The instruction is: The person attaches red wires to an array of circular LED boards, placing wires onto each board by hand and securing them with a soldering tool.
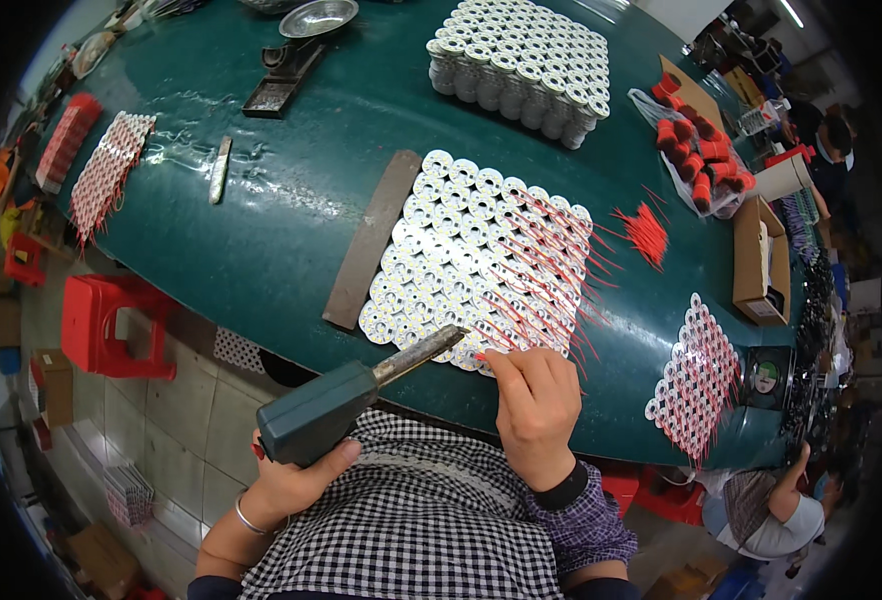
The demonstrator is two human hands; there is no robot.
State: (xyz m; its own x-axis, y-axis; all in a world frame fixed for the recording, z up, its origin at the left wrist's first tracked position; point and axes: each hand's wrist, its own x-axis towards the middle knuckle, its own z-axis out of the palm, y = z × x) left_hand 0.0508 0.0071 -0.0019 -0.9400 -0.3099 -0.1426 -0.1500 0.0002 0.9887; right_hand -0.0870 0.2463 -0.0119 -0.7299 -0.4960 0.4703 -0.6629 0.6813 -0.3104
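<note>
My left hand (306,482) is closed around the handle of a dark green soldering gun (317,413). Its metal barrel slants up and right, and the tip reaches over the near edge of a panel of round white LED boards (431,255). Just right of the tip, my right hand (536,405) pinches the end of a short red wire (482,355) close to the panel. Rows of red wires (551,260) stick out from the boards on the panel's right half; the left half carries none. Whether the tip touches a board, I cannot tell.
A flat brown bar (373,240) lies along the panel's left side. Loose red wires (646,236) lie to its right. Farther back are a board stack (521,65) and red wire spools (696,150). A wired panel (696,380) lies right; another person (771,510) sits beyond.
</note>
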